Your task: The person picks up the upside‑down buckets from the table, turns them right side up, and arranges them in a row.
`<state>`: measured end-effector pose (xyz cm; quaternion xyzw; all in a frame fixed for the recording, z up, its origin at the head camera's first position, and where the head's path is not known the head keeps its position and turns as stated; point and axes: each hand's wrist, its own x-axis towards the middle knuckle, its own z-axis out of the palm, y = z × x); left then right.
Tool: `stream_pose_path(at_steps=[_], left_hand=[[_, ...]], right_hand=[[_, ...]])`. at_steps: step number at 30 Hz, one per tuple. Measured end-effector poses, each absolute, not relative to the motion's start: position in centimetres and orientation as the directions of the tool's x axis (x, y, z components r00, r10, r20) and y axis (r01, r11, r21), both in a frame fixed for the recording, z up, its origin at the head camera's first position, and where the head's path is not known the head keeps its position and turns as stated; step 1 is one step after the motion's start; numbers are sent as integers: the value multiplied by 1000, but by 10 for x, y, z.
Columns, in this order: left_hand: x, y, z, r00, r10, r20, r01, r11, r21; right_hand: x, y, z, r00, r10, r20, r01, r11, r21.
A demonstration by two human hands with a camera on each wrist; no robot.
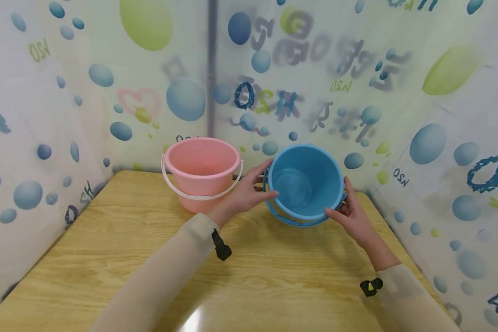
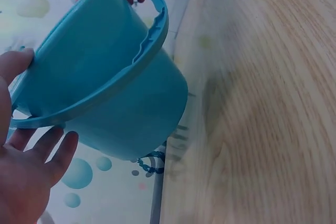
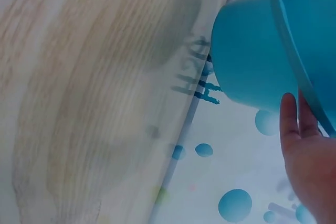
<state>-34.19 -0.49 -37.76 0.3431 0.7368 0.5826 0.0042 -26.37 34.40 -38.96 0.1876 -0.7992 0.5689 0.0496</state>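
Between my two hands a blue bucket is held up off the table, tilted so that its open mouth faces me. My left hand grips its left side, thumb at the rim and fingers along the outer wall. The right hand holds the opposite side, its thumb at the lower right of the rim. In the left wrist view the blue handle hangs across the outside of the bucket. The bucket's inside looks bare. A pink bucket stands upright just left of it, close to my left forearm.
The wooden table stretches beneath both forearms. Patterned curtain-like walls enclose it at the back and both sides. A white handle hangs down in front of the pink bucket. Black straps sit on both wrists.
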Motion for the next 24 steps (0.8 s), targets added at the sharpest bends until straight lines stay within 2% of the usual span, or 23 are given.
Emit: stream_pose_path(at_steps=[5,13,18,24], left_hand=[[-343,-9,-373,-735,556,388,501,61,863],[-342,-14,-368,-737,574,357,502,111,858],[-341,-12,-363,-759,553,344,490,137,861],[-340,-8,-358,-823,492,284,404,156,901]], right_hand=[[-263,348,-384,-914,-260,311,-380,282,-881],[-262,355,-379,-912,-301,279,-372,319,-872],[-264,358,-379,-920,-289,264,-357,341,-870],[-266,357,-379,-929,-262,260,-337,313,-888]])
